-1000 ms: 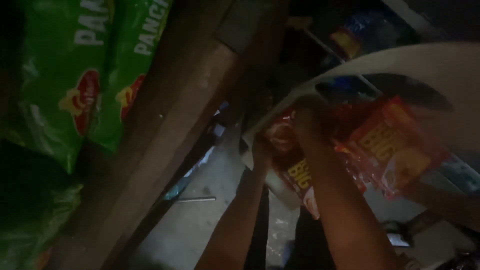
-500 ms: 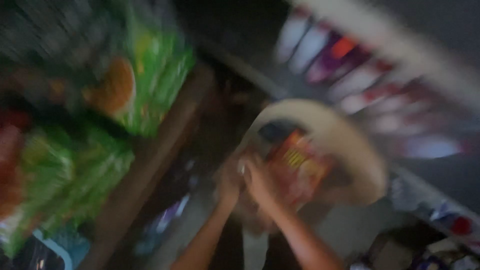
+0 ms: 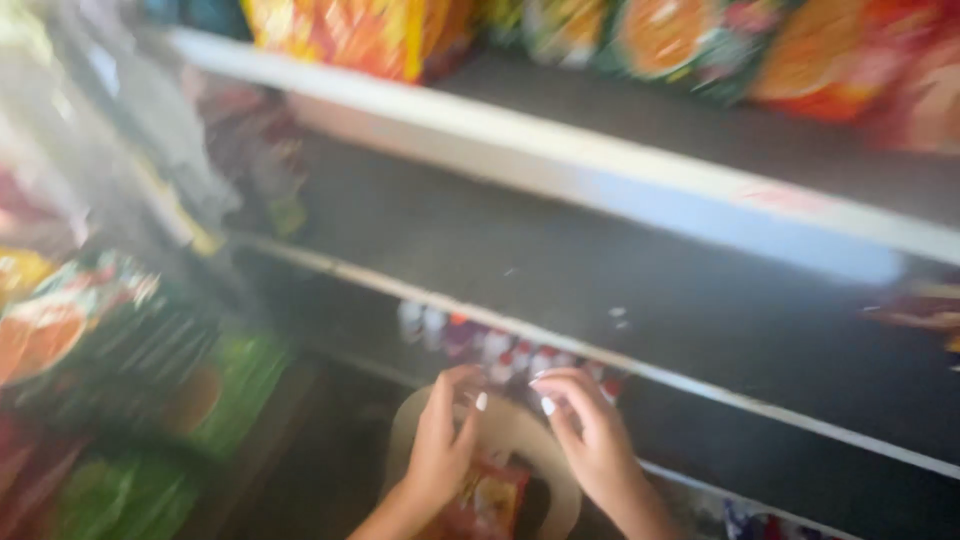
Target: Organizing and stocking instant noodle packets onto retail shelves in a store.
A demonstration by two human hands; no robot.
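My left hand (image 3: 440,440) and my right hand (image 3: 590,435) are raised side by side above a round white plastic basin (image 3: 540,455). The fingers of both hands are curled, thumbs toward each other, and nothing is visible in them. Red snack packets (image 3: 485,505) lie in the basin just below my left hand. The frame is blurred, so small details are unclear. Behind my fingertips stands a row of small bottles (image 3: 480,345) with red and white caps on a low shelf.
Dark shelves with pale front edges (image 3: 620,185) run across the view. Orange and red snack bags (image 3: 350,35) fill the top shelf. Green and orange packets (image 3: 110,340) hang or stack at the left. The dark middle shelf (image 3: 720,310) is mostly bare.
The view has swung upward from the basin and green bags to the shelves. My hands have lifted off the red packets and now hover above the basin.
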